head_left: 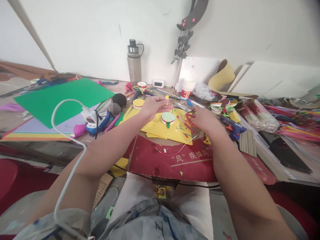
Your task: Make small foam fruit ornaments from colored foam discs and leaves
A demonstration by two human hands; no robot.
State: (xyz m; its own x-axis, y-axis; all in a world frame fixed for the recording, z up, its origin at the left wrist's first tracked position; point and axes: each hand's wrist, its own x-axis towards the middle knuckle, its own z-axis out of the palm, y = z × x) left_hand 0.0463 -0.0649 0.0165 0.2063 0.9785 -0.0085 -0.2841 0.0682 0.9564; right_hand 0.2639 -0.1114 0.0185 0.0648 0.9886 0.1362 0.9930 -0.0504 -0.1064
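White wall (95,30) rises behind the back edge of a cluttered worktop (310,148). At its left end lies a green sheet (65,98), with a blue-and-white gadget (103,122) near the front edge beside it. Further right, a grey bottle (134,68) stands upright at the back edge. Next comes the person's left hand (153,108), its fingertips pinching a small yellow piece (167,97). Just below that hand, a pale green disc (168,117) with a red rim lies on yellow sheets (160,131), behind red cardboard (150,160) at the front edge. Right of the disc, the right hand (203,118) holds red-handled scissors (190,119); how far their blades part cannot be told. A black phone (285,151) rests toward the right front corner.
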